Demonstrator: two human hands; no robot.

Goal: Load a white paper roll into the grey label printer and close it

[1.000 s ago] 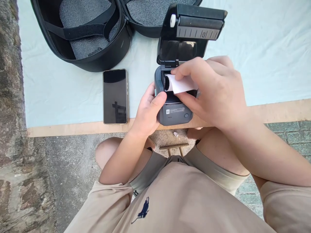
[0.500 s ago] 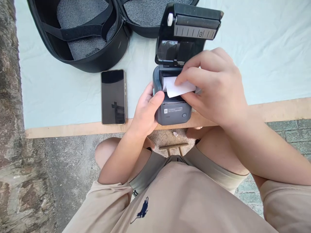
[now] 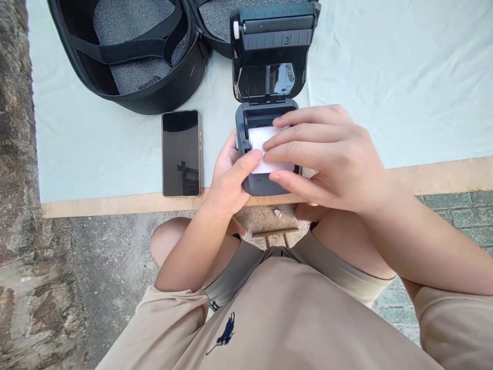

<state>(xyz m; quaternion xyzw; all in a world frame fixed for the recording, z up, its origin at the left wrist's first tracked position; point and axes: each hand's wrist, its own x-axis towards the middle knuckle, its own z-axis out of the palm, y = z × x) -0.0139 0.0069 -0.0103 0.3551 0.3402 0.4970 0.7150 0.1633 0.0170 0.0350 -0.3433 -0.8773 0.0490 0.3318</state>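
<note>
A small dark grey label printer (image 3: 260, 188) stands at the table's front edge with its black lid (image 3: 269, 56) flipped up and back. My left hand (image 3: 230, 180) grips its left side, thumb over the near rim. White paper (image 3: 257, 136) lies in the printer's bay, its loose end reaching toward the front edge. My right hand (image 3: 331, 154) is over the paper, fingers stretched out and apart, fingertips at or on the sheet. Those fingers hide the bay's right part.
Left of the printer a phone (image 3: 181, 154) lies face up. Behind it sits an unzipped black case (image 3: 162, 87) with grey foam and a strap. A pale cloth (image 3: 385, 92) covers the table, with a wooden strip (image 3: 115, 206) along the front edge.
My right hand has released its pinch on the paper, and its fingers have spread. The paper now lies flatter toward the front. The printer and its lid have turned and shifted slightly left.
</note>
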